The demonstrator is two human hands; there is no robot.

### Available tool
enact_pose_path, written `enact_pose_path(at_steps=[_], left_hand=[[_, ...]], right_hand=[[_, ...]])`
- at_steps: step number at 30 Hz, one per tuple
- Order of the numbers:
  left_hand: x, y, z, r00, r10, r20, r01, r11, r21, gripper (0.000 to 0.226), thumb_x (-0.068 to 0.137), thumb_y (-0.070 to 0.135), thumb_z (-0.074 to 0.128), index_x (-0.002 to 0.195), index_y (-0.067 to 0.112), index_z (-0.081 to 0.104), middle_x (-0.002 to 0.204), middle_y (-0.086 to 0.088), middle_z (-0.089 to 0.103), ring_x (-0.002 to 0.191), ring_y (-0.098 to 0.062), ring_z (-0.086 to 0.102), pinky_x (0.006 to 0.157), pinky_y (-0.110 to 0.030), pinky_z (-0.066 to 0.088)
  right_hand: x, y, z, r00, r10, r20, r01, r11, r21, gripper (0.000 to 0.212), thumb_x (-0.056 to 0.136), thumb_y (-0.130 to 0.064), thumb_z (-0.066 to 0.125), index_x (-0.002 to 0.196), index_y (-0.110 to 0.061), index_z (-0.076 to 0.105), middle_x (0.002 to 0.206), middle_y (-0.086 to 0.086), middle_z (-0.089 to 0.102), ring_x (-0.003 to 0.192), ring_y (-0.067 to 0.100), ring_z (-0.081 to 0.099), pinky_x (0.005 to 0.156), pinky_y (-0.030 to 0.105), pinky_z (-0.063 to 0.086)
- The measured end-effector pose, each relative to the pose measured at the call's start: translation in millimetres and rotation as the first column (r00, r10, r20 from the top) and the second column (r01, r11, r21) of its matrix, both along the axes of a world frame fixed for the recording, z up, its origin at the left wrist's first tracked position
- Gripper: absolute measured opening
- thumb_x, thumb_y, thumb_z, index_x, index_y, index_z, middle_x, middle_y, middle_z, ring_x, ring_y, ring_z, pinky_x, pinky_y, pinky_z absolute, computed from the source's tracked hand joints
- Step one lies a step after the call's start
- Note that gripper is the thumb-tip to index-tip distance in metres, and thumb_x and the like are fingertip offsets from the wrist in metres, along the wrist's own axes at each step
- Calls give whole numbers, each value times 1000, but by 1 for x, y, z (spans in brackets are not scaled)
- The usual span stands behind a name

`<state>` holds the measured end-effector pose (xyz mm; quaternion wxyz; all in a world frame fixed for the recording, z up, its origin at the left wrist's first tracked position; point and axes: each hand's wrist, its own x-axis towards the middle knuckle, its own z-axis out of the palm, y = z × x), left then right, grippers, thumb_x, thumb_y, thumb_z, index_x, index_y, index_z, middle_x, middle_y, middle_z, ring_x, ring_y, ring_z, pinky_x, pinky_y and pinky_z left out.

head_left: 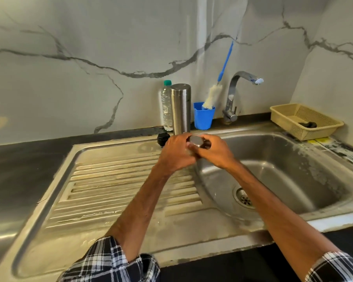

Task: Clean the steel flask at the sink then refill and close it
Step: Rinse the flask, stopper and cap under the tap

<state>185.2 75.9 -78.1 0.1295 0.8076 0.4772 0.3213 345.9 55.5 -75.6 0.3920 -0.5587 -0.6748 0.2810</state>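
Observation:
The steel flask (180, 108) stands at the back edge of the sink unit, just behind my hands. Between both hands I hold a small round steel cap (196, 140) over the line where drainboard meets basin. My left hand (175, 154) wraps it from the left, and my right hand (214, 151) grips it from the right with fingers curled over its rim. A black stopper (163, 138) lies on the drainboard just left of my left hand. A clear plastic water bottle (166, 106) with a green top stands against the flask's left side.
A blue cup (204, 118) holding a blue-handled bottle brush (212, 96) stands right of the flask. The steel tap (232, 98) arches over the sink basin (289, 159). A beige basket (305, 121) sits at the back right. The ribbed drainboard (110, 184) lies left.

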Motion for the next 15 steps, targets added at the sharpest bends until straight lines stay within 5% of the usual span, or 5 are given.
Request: enact_pose_path(at_steps=[3,6,8,12,15], left_hand=[[-37,2,6,992,124,19,-124,992,-5,41,73,45,87,100,21,70,83,12,68,72,-2,61,65,-17,47],[-76,7,11,957,284,50,-284,959,0,52,71,50,87,110,19,71,96,8,70,85,-10,62,80,-25,42],[-96,13,14,941,331,73,-331,943,-10,46,72,46,88,108,19,74,91,8,71,84,-11,61,86,-28,42],[-116,31,14,926,377,9,-375,923,-87,29,71,34,89,90,23,71,77,8,63,79,-14,59,75,-26,39],[-118,50,5,891,452,-41,-453,880,-142,37,66,37,88,88,18,66,89,-4,69,94,-27,65,71,-28,39]], right_hand=[[-19,7,1,998,-43,-38,45,996,70,41,93,-57,59,108,-20,70,96,-8,71,88,2,65,75,17,50],[-28,11,-15,991,-130,5,127,975,182,31,99,-44,57,76,-25,65,68,-13,61,64,-7,56,59,8,38],[-28,15,-29,987,-154,38,143,968,207,42,102,-36,56,61,-27,50,56,-11,46,52,-1,46,51,12,34],[-20,25,-40,975,-212,73,194,961,195,41,102,-34,54,69,-12,61,64,6,58,56,9,45,54,22,39],[-15,28,-45,970,-225,93,206,962,179,35,102,-33,54,79,-11,68,73,6,66,64,16,58,58,22,44]])
